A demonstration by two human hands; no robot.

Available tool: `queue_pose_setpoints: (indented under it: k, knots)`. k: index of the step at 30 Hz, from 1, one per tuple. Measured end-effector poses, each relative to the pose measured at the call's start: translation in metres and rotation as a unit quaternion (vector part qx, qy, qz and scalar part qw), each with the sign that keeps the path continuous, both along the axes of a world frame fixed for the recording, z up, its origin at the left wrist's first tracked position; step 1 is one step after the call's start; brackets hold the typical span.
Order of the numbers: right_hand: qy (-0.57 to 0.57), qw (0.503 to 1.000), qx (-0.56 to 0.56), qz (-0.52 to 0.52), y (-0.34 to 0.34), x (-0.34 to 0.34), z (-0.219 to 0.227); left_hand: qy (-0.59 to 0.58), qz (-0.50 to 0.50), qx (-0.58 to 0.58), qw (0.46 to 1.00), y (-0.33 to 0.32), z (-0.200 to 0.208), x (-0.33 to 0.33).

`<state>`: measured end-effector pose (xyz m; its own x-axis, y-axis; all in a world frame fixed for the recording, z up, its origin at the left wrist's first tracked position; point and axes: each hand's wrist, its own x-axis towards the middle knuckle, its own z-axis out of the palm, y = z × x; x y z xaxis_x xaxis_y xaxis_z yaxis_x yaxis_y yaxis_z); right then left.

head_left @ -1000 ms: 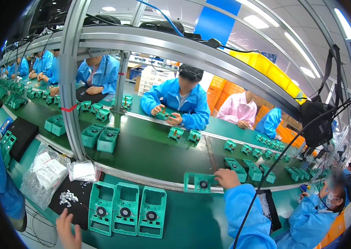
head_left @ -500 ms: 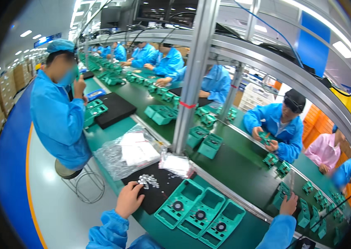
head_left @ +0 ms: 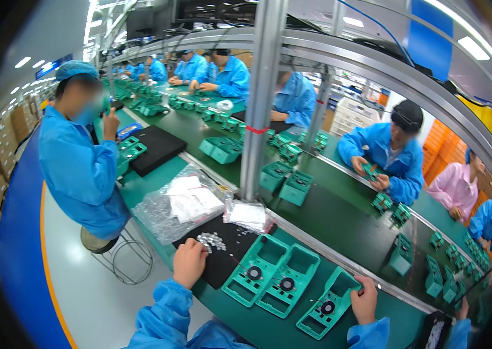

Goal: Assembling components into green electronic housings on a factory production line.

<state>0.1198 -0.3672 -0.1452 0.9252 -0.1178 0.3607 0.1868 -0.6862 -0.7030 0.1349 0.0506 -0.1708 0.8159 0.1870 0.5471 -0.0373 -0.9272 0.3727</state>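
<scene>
Two hands: right (head_left: 365, 301) gripping green housing (head_left: 328, 307), left (head_left: 189, 264) curled at silvery pieces (head_left: 213, 241), grip unclear.

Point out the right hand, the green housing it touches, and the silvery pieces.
Right hand (head_left: 365, 302): head view, back of the hand.
Green housing (head_left: 332, 295): head view, middle panel.
Silvery pieces (head_left: 212, 241): head view, centre of the heap.
</scene>
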Motion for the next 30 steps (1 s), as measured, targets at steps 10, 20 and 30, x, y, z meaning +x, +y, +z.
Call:
queue_pose_setpoints:
  k: [10, 20, 30]
  knots:
    - [-0.088, 0.990, -0.090, -0.060, -0.018, -0.039, 0.013, -0.046, 0.026, 0.011, 0.999, 0.007, -0.010, 0.000]
    - [-0.238, 0.876, -0.185, 0.375, 0.073, -0.109, 0.075, 0.316, -0.549, -0.476, 0.611, -0.162, 0.032, -0.109]
    - [-0.161, 0.920, -0.089, 0.347, 0.045, -0.134, 0.059, 0.466, -0.520, -0.619, 0.360, -0.195, 0.035, -0.126]
